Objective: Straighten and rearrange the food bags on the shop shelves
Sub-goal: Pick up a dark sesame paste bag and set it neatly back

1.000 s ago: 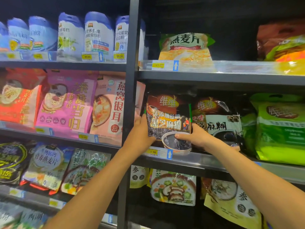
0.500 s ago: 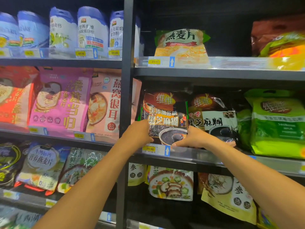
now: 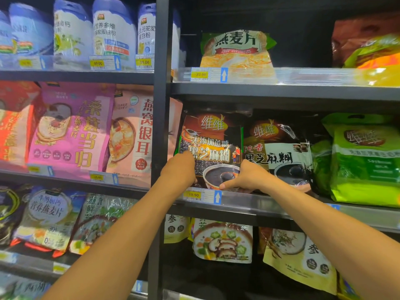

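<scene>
Dark-brown black sesame paste bag (image 3: 213, 135) stands upright between your left hand (image 3: 179, 169) and right hand (image 3: 246, 178), both clasping its lower corners, apparently to square it behind the shelf lip (image 3: 259, 202) just below.

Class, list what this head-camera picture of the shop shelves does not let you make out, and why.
Head view: lower corners of the dark sesame bag, covered by the left hand and right hand.
Head view: price tag under the pink bag, blurred.
Head view: red-brown bag, blurred, cut by the right edge.
</scene>
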A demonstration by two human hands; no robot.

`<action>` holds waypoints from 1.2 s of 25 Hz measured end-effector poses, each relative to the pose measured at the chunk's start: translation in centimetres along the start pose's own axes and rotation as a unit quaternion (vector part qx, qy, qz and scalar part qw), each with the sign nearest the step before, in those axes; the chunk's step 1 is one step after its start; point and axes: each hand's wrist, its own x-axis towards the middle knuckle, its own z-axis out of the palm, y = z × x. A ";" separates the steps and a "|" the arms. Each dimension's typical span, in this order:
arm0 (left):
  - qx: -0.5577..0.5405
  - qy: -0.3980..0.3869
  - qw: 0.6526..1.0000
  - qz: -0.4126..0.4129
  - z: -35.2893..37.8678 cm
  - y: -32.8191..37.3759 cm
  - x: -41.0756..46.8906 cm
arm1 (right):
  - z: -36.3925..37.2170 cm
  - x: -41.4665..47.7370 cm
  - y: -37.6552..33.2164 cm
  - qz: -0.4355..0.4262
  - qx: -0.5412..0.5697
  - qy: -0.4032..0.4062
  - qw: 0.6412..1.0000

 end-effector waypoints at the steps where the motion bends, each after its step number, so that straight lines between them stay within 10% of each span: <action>1: 0.000 0.002 1.000 -0.003 0.2 0.0 0.2 | 0.0 0.2 -0.1 -0.001 0.005 -0.004 1.000; 30: -0.084 0.042 0.994 -0.049 1.7 0.5 0.6 | 0.6 0.8 -1.4 0.031 0.017 0.021 0.999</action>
